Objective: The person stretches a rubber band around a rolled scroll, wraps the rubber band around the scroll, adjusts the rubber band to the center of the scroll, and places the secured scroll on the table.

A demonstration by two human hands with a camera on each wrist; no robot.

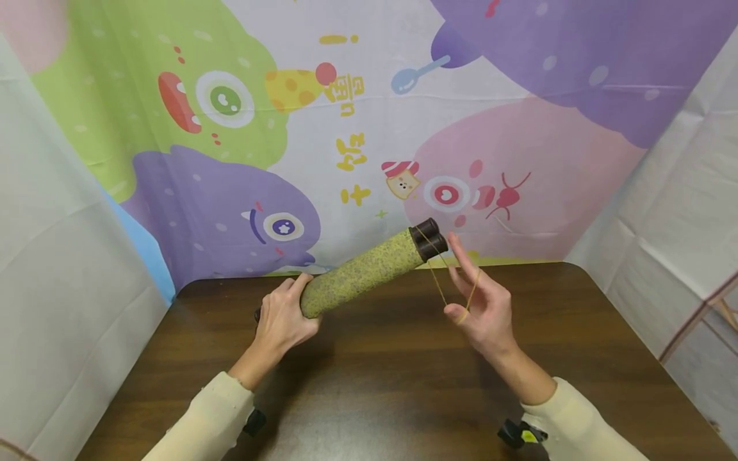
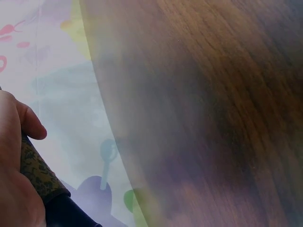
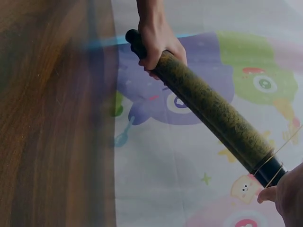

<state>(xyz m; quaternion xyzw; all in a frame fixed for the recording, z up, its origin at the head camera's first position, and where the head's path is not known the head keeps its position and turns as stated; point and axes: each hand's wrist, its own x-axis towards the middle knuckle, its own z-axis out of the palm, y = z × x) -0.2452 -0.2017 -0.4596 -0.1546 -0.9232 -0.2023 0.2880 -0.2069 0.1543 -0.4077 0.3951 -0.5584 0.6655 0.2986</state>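
A long roll [image 1: 363,270] with a mottled yellow-green cover slants up to the right above the table. Two dark rounded rod ends [image 1: 429,238] poke out side by side at its upper end. My left hand [image 1: 284,315] grips the lower end; in the left wrist view, the thumb [image 2: 32,122] lies over the cover near a dark end [image 2: 71,213]. Beside the upper end is my right hand [image 1: 489,308], thumb and fingers spread apart. A thin yellowish rubber band [image 1: 436,282] loops around them and stretches to the dark rod ends [image 3: 270,171].
Below the hands lies a dark brown wooden table [image 1: 375,397]. A cloth backdrop [image 1: 369,121] printed with cartoon monsters hangs behind it. Pale cloth walls [image 1: 57,275] flank both sides. Small dark devices [image 1: 513,434] are at both sleeves.
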